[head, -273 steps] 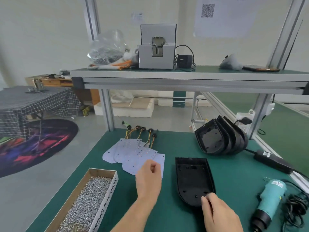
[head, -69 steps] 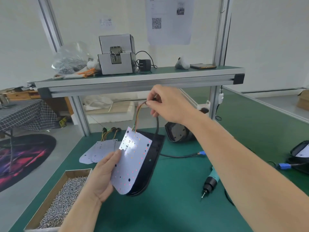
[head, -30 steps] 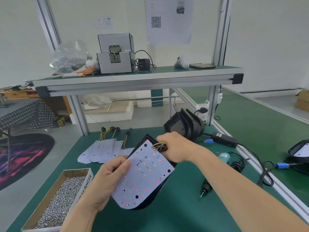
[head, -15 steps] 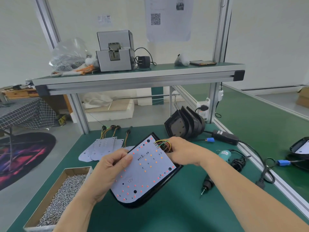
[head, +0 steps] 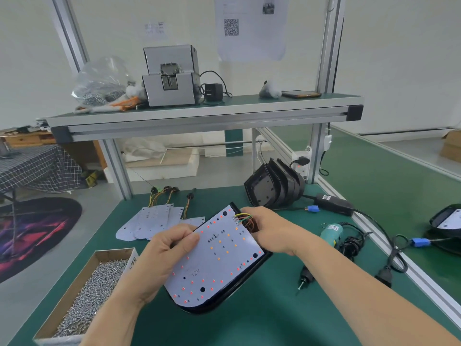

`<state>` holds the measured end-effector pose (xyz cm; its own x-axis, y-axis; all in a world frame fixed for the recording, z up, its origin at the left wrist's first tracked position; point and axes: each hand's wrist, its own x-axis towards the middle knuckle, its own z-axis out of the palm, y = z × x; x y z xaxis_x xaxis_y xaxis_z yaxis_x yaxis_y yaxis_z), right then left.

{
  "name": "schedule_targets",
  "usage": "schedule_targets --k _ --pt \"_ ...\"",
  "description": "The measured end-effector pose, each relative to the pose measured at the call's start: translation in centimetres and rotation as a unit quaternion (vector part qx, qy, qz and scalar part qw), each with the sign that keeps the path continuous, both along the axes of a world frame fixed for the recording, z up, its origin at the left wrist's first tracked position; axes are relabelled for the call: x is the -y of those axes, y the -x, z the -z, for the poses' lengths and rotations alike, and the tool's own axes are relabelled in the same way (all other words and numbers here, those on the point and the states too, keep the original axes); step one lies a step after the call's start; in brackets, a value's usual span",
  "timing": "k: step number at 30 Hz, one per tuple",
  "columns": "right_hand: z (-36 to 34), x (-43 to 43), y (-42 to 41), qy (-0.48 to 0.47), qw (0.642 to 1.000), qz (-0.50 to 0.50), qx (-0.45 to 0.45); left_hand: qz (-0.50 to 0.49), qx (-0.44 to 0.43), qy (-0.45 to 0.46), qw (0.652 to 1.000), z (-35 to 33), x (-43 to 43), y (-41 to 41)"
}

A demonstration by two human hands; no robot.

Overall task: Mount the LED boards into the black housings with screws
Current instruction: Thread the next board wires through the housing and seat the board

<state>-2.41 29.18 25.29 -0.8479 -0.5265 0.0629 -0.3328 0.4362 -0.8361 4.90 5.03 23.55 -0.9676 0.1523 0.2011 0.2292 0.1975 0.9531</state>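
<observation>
As LED board (head: 219,258) covers housing (head: 239,286), only rim shows.

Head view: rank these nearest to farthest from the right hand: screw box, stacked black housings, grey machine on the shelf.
1. Stacked black housings, just behind the right hand.
2. Screw box, near left.
3. Grey machine, upper shelf.

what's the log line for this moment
step: seating LED board in black housing | left hand: holds board | right hand: holds wires
</observation>
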Motion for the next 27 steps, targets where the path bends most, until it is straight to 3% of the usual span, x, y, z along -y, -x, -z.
schedule_targets --k 8,18,23,27 --pt "-0.7 0.8 -0.3 -0.020 0.999 -0.004 0.029 -0.010 -0.045 0.037 0.998 -0.3 -0.5 -0.6" --pt "0.7 0.9 -0.8 0.000 0.998 0.048 -0.034 -0.016 -0.032 0.055 0.998 -0.9 -0.9 -0.5" --pt "0.0 -0.3 -0.7 0.101 0.988 -0.028 0.113 -0.061 0.028 -0.062 0.996 -0.3 -0.1 -0.5" --pt "-1.1 -0.3 -0.8 0.182 0.958 -0.018 0.220 -0.088 0.082 -0.162 0.980 0.9 0.1 -0.5"
